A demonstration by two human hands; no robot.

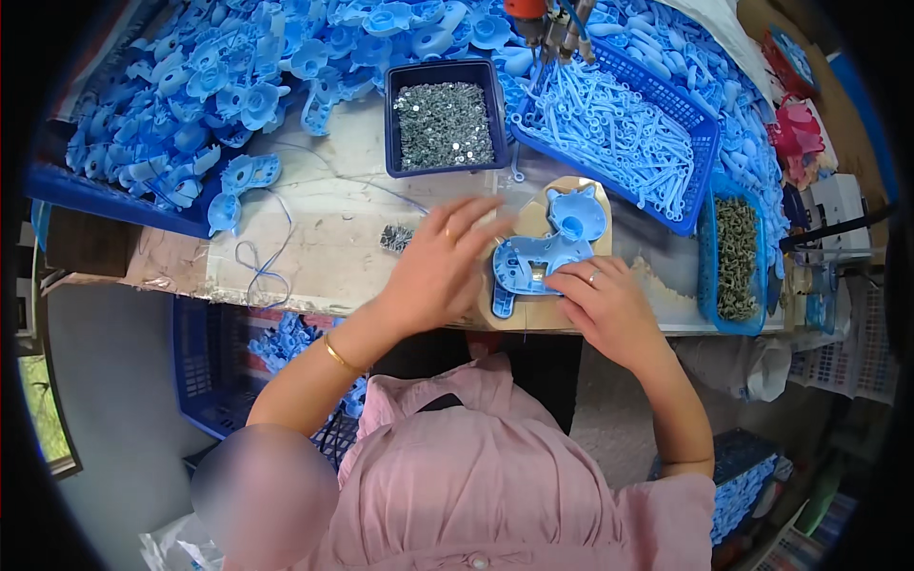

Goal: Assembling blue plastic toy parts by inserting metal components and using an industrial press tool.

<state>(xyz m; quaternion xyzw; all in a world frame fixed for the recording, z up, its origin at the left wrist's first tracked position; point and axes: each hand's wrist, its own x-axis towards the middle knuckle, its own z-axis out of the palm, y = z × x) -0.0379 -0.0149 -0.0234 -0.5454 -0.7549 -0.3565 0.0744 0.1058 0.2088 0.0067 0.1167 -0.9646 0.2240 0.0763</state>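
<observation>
We see a blue plastic animal-shaped part (pixel 547 252) lying flat on a tan wooden board (pixel 533 314) at the near edge of the table (pixel 324 228), right in front of the person, presumably so both hands can work on it without reaching. Our right hand (pixel 605 305) presses its fingertips (pixel 562 278) down on the lower body of the part, seemingly to pin it in place; the fingers are together and flat, not wrapped around anything. Our left hand (pixel 443 262) hovers just left of the part with fingers spread and slightly blurred; we cannot tell whether it holds something small. The part's long axis runs diagonally, head toward the far right, legs toward the near left. A dark blue tray of small metal screws (pixel 443 124) sits further back, with a basket of pale blue sticks (pixel 619 133) to its right, both within easy reach.
</observation>
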